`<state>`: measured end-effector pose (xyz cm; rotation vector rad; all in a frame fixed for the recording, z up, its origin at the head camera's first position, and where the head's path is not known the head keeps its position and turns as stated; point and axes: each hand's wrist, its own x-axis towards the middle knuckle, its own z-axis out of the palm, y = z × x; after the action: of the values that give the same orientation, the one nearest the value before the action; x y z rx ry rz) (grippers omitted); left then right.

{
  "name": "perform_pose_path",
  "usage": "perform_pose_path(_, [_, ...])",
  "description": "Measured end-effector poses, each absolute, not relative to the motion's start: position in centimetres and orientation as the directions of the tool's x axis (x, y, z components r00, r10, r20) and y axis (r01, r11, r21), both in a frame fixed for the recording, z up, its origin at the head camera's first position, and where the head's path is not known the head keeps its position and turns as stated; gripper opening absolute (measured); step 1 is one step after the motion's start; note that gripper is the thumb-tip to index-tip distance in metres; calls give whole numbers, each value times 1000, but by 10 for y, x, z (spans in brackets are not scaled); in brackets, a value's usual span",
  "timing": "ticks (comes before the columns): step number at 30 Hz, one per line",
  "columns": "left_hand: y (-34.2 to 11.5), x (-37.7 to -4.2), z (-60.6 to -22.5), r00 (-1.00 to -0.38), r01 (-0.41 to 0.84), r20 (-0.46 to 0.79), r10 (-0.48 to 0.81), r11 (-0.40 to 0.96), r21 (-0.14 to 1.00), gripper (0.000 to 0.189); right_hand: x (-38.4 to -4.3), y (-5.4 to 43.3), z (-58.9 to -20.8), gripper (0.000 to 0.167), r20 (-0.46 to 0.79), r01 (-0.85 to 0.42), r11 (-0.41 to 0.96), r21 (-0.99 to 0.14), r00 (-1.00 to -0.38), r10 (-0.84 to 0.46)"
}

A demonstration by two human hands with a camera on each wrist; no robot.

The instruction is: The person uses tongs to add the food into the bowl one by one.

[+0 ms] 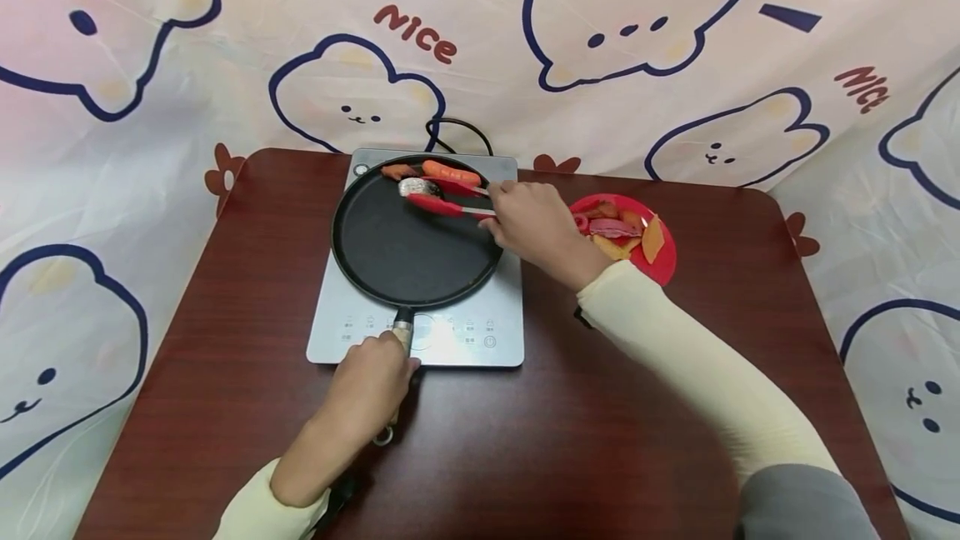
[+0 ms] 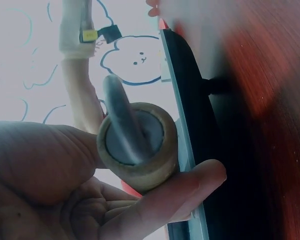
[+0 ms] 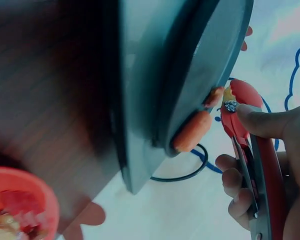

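My left hand (image 1: pixel 369 390) grips the handle (image 2: pixel 160 172) of a round black frying pan (image 1: pixel 405 257); the metal hanging loop shows at its end. With my right hand (image 1: pixel 536 223) I hold red-tipped tongs (image 3: pixel 270 185) over the far side of the pan. Between the tong tips is a small silvery, speckled piece of food (image 1: pixel 417 187), yellowish on one side in the right wrist view. Near the pan's far rim lie an orange sausage-shaped piece (image 1: pixel 452 172) and a smaller reddish-brown piece (image 1: pixel 399 172).
The pan rests on a silver induction cooker (image 1: pixel 480 348), with a black cord (image 1: pixel 468 125) behind it. Right of it, a red bowl (image 1: pixel 663 269) holds several food pieces. The dark wooden table (image 1: pixel 600 440) meets a cartoon-printed curtain (image 1: pixel 495 48) at the back.
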<state>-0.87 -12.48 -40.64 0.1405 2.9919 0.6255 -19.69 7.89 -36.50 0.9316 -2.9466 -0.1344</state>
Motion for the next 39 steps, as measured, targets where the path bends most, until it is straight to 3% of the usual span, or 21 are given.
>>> perform_pose_path(12, [-125, -8, -406, -992, 71, -68, 107, 913, 403, 26, -213, 23, -369, 29, -28, -597, 799, 72, -802, -596])
perform_pose_path(26, [-125, -9, -406, -993, 58, -70, 95, 909, 412, 28, -216, 2, -373, 26, -59, -606, 793, 59, -795, -604])
perform_pose_path(39, [-125, -9, -408, -993, 47, -74, 86, 905, 422, 27, -215, -3, -373, 29, -104, -596, 793, 129, -803, -587])
